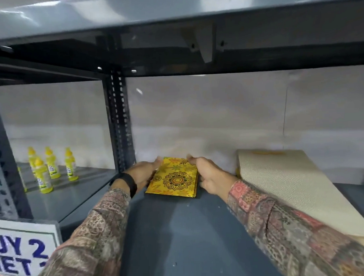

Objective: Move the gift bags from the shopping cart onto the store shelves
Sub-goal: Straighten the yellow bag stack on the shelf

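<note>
Two hands work at the back of a grey shelf (pixel 181 231) in the head view, the only view supplied. The left hand (pixel 144 175) and right hand (pixel 210 177) are partly curled and press against the left and right edges of a small stack of yellow gift bags (pixel 173 178), holding it between them. The stack lies flat on the shelf, near the rear wall, printed mandala face up. Its long axis runs front to back, tilted slightly to the right, with one short edge toward the person; handles are not discernible.

Judgement: the step in hand is squaring and seating the stack. It is best done by keeping both palms level against the sides, tapping the edges flush, then releasing both together so no bag slides.

A larger cream gift bag (pixel 283 187) lies flat to the right, apart from the stack. Yellow bottles (pixel 51 166) stand in the neighbouring bay at left. The shopping cart is not in view.
</note>
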`<state>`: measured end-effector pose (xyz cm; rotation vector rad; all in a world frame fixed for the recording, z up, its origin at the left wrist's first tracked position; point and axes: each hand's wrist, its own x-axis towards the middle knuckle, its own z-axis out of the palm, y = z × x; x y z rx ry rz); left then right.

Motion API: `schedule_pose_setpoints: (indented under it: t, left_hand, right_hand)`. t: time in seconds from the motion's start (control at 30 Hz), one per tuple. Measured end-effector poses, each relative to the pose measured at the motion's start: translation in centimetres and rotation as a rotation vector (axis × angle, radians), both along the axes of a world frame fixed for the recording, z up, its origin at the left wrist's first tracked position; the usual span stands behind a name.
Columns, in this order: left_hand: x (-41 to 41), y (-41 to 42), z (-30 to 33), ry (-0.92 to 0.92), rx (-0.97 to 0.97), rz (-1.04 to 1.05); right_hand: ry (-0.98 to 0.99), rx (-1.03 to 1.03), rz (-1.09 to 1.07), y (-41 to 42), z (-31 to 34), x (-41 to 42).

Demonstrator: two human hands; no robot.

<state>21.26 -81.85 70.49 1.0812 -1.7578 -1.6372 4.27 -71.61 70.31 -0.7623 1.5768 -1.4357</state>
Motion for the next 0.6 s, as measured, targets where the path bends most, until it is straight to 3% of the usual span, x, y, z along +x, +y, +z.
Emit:
schedule_pose_setpoints:
  t: [0.07, 0.13, 0.27, 0.4, 0.6]
  left_hand:
    - [-0.7, -0.4, -0.2, 0.044, 0.03, 0.025]
    - [-0.7, 0.0, 0.1, 0.096, 0.072, 0.015]
    - [0.4, -0.9, -1.0, 0.03, 0.024, -0.128]
    - [1.8, -1.6, -1.3, -0.387, -0.288, -0.35]
    - [1.6, -2.3, -1.6, -0.315, -0.3, -0.367]
  right_hand:
    - [-0.137, -0.017, -0.021, -0.4, 0.2, 0.3]
    - [-0.097, -0.005, -0.023, -0.6, 0.2, 0.5]
    - [0.275, 0.096, 0.175, -0.2, -0.3, 0.9]
    - [0.753, 0.319, 0.237, 0.1, -0.9, 1.8]
    - [0.775, 0.296, 0.155, 0.2, -1.3, 1.8]
